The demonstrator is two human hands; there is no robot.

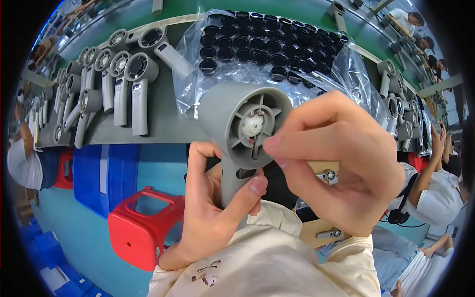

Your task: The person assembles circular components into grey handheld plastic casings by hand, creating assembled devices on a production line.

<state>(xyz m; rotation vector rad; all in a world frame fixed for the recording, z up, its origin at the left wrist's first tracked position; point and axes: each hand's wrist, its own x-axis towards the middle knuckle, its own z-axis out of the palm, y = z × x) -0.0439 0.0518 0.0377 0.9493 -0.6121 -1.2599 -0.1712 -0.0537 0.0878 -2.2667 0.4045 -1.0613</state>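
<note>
The left hand [213, 218] is gripping a gray handheld fan [213, 114] by its handle, the thumb pressing on the near side and the other fingers wrapping around behind. The fan is standing roughly upright above these fingers, its round open end facing toward the right hand [341, 153]. The right thumb and forefinger are bunching closely at the rim of that opening; whether they are meeting or clamping on a wire, the inspector is unable to tell (the fingertips themselves are hiding the spot). Just left of the right fingertips, a red wire [251, 140] is showing inside the housing, and above it a white hub [253, 125] is sitting among the gray spokes. Beyond the fingers of both hands, black round parts [242, 55] are lying in rows on clear plastic [185, 89], which is covering part of the surface [163, 133]. Farther out, to the left of the left fingers, several more gray fans [140, 106] are resting on that same surface. Below and to the left of the left fingers, a red stool [131, 232] is standing on the floor [99, 247], with a blue bin [89, 183] sitting behind it.
</note>
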